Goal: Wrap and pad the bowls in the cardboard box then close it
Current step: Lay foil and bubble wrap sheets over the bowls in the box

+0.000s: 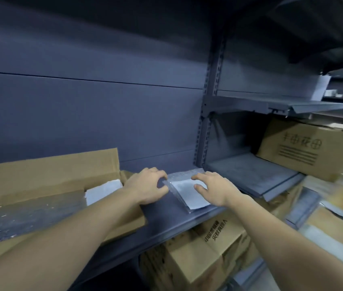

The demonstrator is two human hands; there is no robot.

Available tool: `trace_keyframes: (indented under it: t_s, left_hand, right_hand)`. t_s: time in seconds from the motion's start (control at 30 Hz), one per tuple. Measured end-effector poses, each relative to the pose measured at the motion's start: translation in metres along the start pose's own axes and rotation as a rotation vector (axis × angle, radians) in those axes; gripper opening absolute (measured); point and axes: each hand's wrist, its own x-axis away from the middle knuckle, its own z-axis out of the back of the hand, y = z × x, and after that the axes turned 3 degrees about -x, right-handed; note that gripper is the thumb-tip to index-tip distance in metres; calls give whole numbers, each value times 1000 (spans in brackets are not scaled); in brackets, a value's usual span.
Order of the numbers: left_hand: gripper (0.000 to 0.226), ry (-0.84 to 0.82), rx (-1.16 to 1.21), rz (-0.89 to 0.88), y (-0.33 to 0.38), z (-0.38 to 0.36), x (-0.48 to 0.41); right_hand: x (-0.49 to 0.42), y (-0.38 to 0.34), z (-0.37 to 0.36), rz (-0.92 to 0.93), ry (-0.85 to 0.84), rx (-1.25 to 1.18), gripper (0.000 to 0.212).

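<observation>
Grey shelf (162, 215) bears bubble-wrap packet (185, 191) beside cardboard box (51, 166), dark wall (82, 106) behind

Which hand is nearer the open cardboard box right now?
Left. The left hand is beside the cardboard box's right end; the right hand rests farther right, on the bubble-wrap stack.

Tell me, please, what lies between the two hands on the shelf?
In the head view, a flat stack of bubble pouches lies on the grey shelf between the left hand and the right hand; both hands touch it.
</observation>
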Motion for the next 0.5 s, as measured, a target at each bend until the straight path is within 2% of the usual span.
trace_keyframes:
  t_s: [0.27, 0.5]
  left_hand:
    - [44, -101, -50, -140, 40, -58, -41]
    - [48, -177, -100, -195, 54, -103, -67]
  right_hand:
    - [3, 57, -48, -86, -50, -29, 44]
    - [-9, 80, -93, -77, 10, -62, 46]
